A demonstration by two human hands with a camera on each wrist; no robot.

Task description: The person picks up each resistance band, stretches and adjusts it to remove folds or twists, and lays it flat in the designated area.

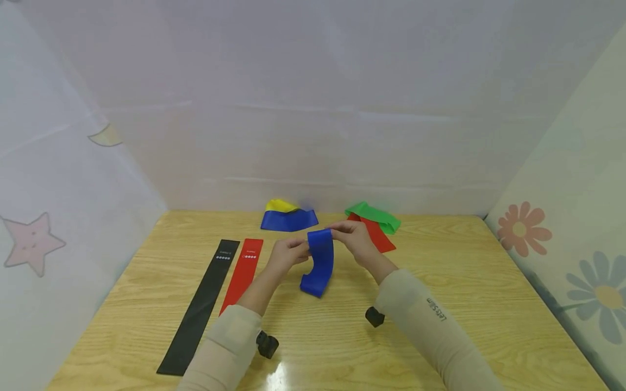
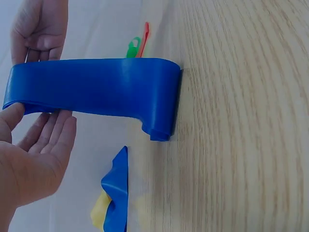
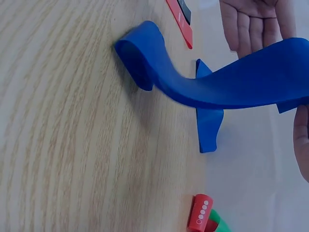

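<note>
Head view: a black band [image 1: 200, 309] and a red band [image 1: 242, 274] lie flat left of the blue band [image 1: 318, 263]. Both the left hand [image 1: 286, 255] and the right hand [image 1: 354, 236] pinch its top, its lower end on the tabletop [image 1: 489, 304]. Wrist views: still curled; four bands [image 1: 288, 217] behind look unsorted.

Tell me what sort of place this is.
Probably a makeshift tabletop recording booth: a wooden table closed in by pale sheets printed with stars and flowers, with coloured stretch bands laid out, one blue band in hand.
</note>
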